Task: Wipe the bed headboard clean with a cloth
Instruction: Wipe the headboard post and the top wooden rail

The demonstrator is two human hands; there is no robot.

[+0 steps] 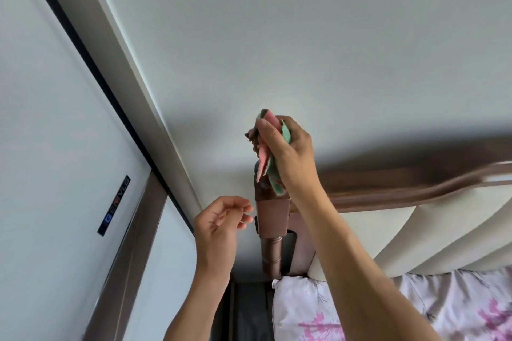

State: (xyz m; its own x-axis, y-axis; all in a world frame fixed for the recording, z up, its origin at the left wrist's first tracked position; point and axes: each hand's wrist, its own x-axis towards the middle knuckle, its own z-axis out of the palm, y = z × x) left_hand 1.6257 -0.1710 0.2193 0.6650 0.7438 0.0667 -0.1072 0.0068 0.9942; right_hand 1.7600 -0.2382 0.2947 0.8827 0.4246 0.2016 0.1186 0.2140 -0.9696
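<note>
Right hand [288, 152] grips bunched cloth [273, 166] atop headboard post [273, 218]; left hand [219, 224], beside it, loosely open; a slack hold risks dropping cloth.

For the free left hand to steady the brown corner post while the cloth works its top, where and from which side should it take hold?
Probably the square block of the corner post, from the wall side, where the open left hand already sits. Its flat faces offer a firmer grip than the turned section below, and it lies under the cloth held by the right hand.
</note>
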